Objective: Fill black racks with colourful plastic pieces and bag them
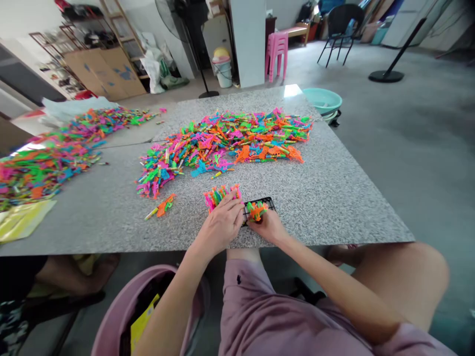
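My left hand point(223, 217) lies over a row of standing bright plastic pieces point(211, 199), pink, orange and green, its fingers stretched out and touching them. Just right of it is a small black grid rack point(269, 201). My right hand point(270, 226) is closed round a small bunch of orange and green plastic pieces point(257, 210) at the rack. The fingertips under this bunch are hidden. A loose orange piece with a pen-like yellow shaft point(163, 206) rests on the tabletop left of my hands.
A large heap of similar pieces point(222, 136) spreads across the speckled stone table point(334, 198). Another heap point(55, 158) covers the left side, near a yellow bag point(25, 220). Below the table edge stands a pink tub point(122, 301). A turquoise basin point(322, 99) is beyond the far corner.
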A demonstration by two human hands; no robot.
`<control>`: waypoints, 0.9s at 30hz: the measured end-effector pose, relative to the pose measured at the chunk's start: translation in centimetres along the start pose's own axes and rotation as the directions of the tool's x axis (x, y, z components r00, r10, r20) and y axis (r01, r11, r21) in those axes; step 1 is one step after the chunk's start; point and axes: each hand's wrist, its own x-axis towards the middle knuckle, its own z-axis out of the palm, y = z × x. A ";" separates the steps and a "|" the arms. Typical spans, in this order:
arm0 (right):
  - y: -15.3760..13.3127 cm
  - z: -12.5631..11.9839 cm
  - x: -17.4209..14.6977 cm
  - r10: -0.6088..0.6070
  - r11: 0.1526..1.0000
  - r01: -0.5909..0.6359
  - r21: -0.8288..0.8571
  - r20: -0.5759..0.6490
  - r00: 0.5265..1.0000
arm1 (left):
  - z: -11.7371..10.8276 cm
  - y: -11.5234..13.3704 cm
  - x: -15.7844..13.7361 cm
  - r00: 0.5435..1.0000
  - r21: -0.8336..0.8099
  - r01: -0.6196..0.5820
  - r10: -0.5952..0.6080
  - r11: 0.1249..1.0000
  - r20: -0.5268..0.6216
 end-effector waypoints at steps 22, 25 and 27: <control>-2.2 0.6 2.4 -0.070 0.955 0.124 -0.269 0.201 0.977 | -0.3 0.2 0.1 0.992 0.037 0.107 -0.109 0.994 0.066; -1.9 -0.2 2.7 -0.124 0.957 0.176 -0.230 0.223 0.967 | 0.9 -0.7 0.0 0.999 0.169 0.000 0.006 0.986 -0.039; -0.8 -2.7 4.3 -0.102 0.953 0.158 -0.258 0.216 0.971 | 1.8 -1.5 0.0 0.989 0.255 -0.058 0.090 0.965 -0.115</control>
